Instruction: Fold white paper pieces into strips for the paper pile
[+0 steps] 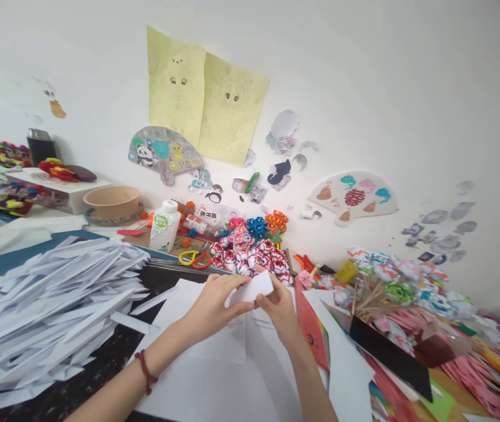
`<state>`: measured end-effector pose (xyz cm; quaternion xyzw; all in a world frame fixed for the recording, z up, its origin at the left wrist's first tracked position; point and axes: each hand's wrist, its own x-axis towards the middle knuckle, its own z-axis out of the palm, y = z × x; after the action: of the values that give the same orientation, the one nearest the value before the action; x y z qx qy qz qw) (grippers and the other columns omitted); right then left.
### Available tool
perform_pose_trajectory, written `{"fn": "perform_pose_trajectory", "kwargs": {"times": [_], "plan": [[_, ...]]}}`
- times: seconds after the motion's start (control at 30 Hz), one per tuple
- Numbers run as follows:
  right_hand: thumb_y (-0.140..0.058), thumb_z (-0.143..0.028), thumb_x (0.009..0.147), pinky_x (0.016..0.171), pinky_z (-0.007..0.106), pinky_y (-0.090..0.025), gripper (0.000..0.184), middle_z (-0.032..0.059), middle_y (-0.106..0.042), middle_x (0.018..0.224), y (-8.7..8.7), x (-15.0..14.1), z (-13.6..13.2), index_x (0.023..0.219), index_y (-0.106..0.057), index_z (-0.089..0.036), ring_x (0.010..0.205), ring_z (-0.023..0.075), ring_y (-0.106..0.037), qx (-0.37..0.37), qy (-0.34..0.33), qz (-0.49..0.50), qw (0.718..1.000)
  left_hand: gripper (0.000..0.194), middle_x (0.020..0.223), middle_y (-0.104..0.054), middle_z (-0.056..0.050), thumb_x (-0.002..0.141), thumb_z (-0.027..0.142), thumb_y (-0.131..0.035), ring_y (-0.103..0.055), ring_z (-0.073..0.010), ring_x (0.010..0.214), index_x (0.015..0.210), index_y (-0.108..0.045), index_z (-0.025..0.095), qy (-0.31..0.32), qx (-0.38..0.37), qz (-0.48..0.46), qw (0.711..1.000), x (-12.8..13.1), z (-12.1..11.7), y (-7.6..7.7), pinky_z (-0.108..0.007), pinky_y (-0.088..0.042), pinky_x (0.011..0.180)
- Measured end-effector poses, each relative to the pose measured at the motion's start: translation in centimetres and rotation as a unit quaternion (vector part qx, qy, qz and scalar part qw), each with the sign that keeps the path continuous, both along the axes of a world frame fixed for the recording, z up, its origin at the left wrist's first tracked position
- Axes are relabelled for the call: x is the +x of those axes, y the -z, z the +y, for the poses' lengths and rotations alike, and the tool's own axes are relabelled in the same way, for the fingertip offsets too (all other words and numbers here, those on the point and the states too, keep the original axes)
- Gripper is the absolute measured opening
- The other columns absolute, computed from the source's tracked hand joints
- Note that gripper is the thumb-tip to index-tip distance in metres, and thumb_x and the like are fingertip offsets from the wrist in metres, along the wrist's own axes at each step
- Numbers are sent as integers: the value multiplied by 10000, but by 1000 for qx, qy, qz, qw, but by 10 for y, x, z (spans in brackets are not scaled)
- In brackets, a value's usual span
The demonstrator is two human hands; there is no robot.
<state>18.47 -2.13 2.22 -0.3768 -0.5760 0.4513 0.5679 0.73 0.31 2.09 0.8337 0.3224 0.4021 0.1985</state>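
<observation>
Between my two hands, above the white sheets (206, 351) on the table, is a small folded piece of white paper (256, 287). My left hand (218, 299) pinches its left end, thumb below and fingers above. At the right end, my right hand (278, 302) grips the paper with thumb and fingertips. Some of the right fingers are hidden behind the paper. A red braided bracelet (145, 372) circles my left wrist.
A big heap of folded white paper strips (47, 316) spreads on the left. Behind my hands are red-and-white paper flowers (254, 258), yellow-and-red-handled scissors (194, 259) and a white bottle (165, 227). At right lie a black flat piece (390, 354) and several paper flowers (408, 275).
</observation>
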Motion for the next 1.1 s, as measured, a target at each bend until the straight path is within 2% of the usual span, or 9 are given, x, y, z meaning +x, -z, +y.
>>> {"fn": "perform_pose_trajectory", "kwargs": {"times": [0.23,0.37,0.57,0.83,0.97,1.1], "plan": [[-710,-347,712,605,247,-462,638,42,-615,882,2,-1,-1,1285,-465,-209,704,145,-539,-14,-13,6,1000,379,1028,-653,-49,789,435,-587,-585,-186,892,1109,-582,231,37,-64,-71,995,4,-3,-8,-295,-445,796],[-691,-329,735,565,231,-445,615,24,-595,815,0,-2,-2,1292,-460,-208,643,123,-502,-16,-15,-7,1000,376,1028,-645,-60,785,414,-595,-577,-185,885,1104,-591,215,52,-92,-91,990,3,-3,-9,-295,-457,794],[-707,-320,713,559,238,-448,646,29,-599,842,-2,-2,-3,1300,-457,-214,647,127,-501,-22,-17,-1,1000,328,1041,-650,-59,829,354,-540,-584,-188,910,1121,-594,214,78,-129,-104,983,0,-2,-12,-323,-459,838],[-683,-284,743,591,252,-454,649,34,-609,863,-4,-1,-4,1331,-417,-209,661,128,-517,-27,-9,-41,999,330,1057,-673,-48,850,323,-512,-609,-193,957,1150,-600,217,101,-142,-110,979,1,-5,-17,-314,-461,871],[-671,-299,753,602,257,-461,635,18,-612,793,-4,-1,-5,1330,-422,-208,653,134,-532,-20,8,-65,998,326,1055,-687,-38,868,327,-483,-620,-199,974,1152,-613,233,108,-141,-97,979,-1,-5,-19,-310,-466,868],[-671,-309,752,599,255,-461,653,-7,-603,704,-3,-1,-4,1341,-407,-210,605,125,-527,-25,18,-79,996,289,1032,-700,-29,854,348,-508,-637,-203,938,1068,-670,243,90,-128,-89,984,-2,-5,-20,-301,-475,837]]}}
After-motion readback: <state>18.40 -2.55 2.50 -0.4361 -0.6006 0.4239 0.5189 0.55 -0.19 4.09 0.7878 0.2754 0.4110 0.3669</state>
